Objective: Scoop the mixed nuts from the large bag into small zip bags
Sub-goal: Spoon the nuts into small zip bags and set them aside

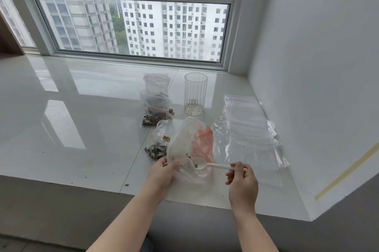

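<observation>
The large bag (188, 139), white and orange plastic, lies nearly empty on the glossy ledge (82, 128), with only a few nut bits inside. My left hand (162, 176) grips its open mouth at the near left edge. My right hand (241, 182) pinches the handle of a white plastic spoon (203, 164), whose bowl sits inside the bag's mouth with a few crumbs in it. Left of the large bag lies a small zip bag (162, 141) holding some nuts. Two filled zip bags (156, 104) stand behind it.
A ribbed clear glass (195, 93) stands behind the large bag with crumbs at its bottom. A stack of empty zip bags (250, 128) lies to the right beside the white wall. Loose crumbs dot the ledge near its front edge. A window runs along the back.
</observation>
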